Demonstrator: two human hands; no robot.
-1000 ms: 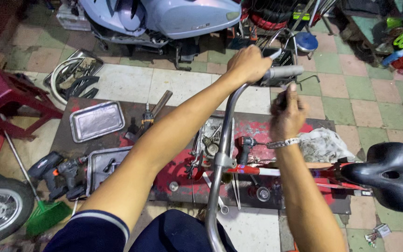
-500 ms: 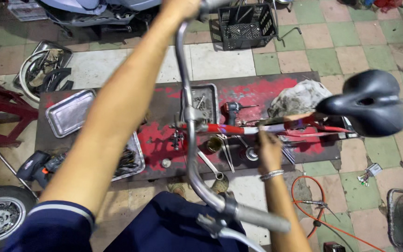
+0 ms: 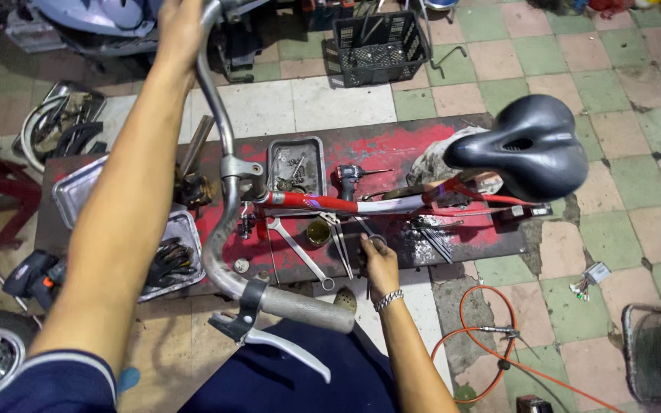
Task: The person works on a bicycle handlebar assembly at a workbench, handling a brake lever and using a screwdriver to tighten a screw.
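Head view looks straight down on a bike (image 3: 361, 203) standing over a low red board (image 3: 392, 153) on the tiled floor. Its red top tube runs left to right across the picture, from the stem at the left to the black saddle (image 3: 525, 145) at the right. The handlebar (image 3: 219, 145) crosses it top to bottom: one end at the upper edge, the near grip (image 3: 307, 310) with its brake lever low in the middle.

Left hand (image 3: 180, 27) is at the far end of the handlebar, wrapped closed around the bar, the arm stretched long across the picture. Right hand (image 3: 380, 264) is low, below the top tube and just right of the near grip. Its fingers are bent down at the front edge of the board, fingertips at a small ring-shaped part (image 3: 376, 242); whether they pinch it or only touch it, I cannot tell.

So the tools lie just ahead of and to the left of the right hand, and it is much the nearer of the two. A long wrench (image 3: 300, 251) lies slantwise, its long axis from upper left to lower right, its ring end near the board's front edge. A small yellow cup (image 3: 317, 232) sits between the wrench and the hand. A metal tray (image 3: 297, 164) of small parts lies beyond the tube.
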